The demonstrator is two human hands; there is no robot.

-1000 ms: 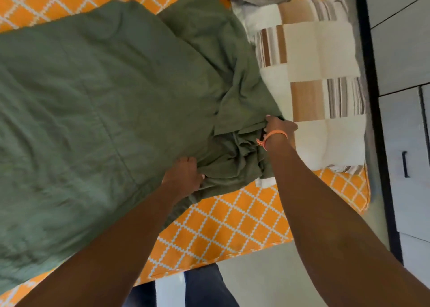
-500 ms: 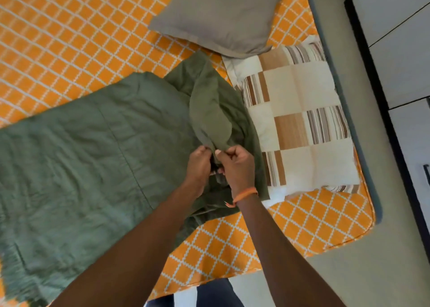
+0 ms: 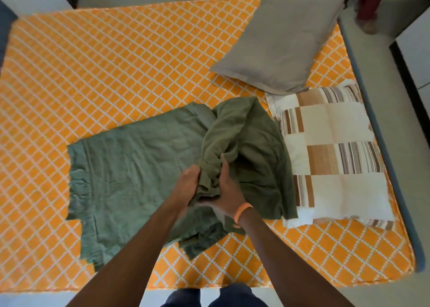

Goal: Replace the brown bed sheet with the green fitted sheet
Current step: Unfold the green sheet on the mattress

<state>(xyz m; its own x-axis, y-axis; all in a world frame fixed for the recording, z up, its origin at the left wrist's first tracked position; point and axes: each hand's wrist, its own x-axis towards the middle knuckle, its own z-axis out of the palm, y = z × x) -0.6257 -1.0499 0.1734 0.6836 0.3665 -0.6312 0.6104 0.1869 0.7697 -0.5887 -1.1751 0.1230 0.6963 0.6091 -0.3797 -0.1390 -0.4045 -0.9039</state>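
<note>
Fingers of both hands (image 3: 209, 188) now clench a thicker bunch of the green fitted sheet (image 3: 130, 174), gathered since earlier.

A folded sheet (image 3: 130, 171) lies on the near half of the mattress (image 3: 116, 62), its right edge overlapping a pillow (image 3: 332, 157). Behind that pillow, touching it, rests a second pillow (image 3: 283, 39).

bedroom | mattress (image 3: 116, 62) | two pillows (image 3: 283, 39) | home
</note>
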